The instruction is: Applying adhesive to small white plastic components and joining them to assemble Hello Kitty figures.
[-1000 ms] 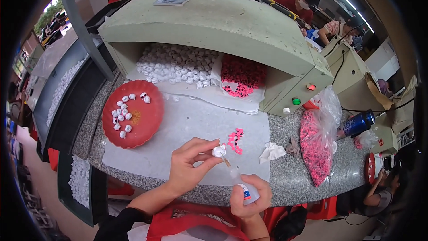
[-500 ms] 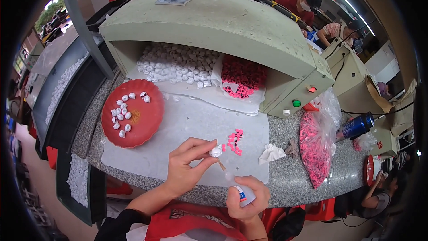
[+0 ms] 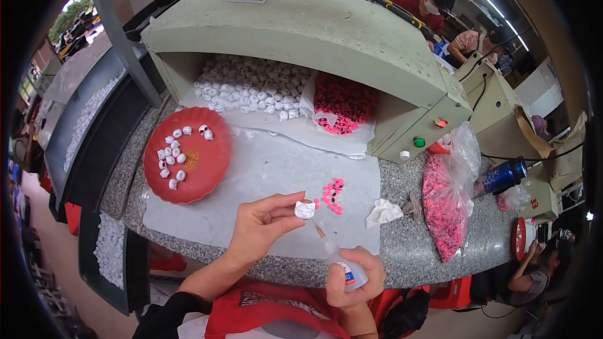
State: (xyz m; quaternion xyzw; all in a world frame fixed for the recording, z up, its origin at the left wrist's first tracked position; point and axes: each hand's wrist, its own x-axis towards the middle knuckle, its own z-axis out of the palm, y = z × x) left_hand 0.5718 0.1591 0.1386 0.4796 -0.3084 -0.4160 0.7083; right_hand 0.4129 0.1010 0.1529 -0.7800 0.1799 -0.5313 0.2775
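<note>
Left hand (image 3: 260,229) pinches a white piece (image 3: 304,211) between thumb and fingers, above the paper (image 3: 270,172). Right hand (image 3: 357,278) grips a bottle (image 3: 353,270), its thin tip slanting up at the piece; whether tip and piece touch cannot be told. Pink bits (image 3: 332,196) lie on the paper just beyond the piece. A red plate (image 3: 207,179) at left bears more white pieces (image 3: 172,152). A tissue (image 3: 384,213) and a bag of pink bits (image 3: 443,213) lie at right.
</note>
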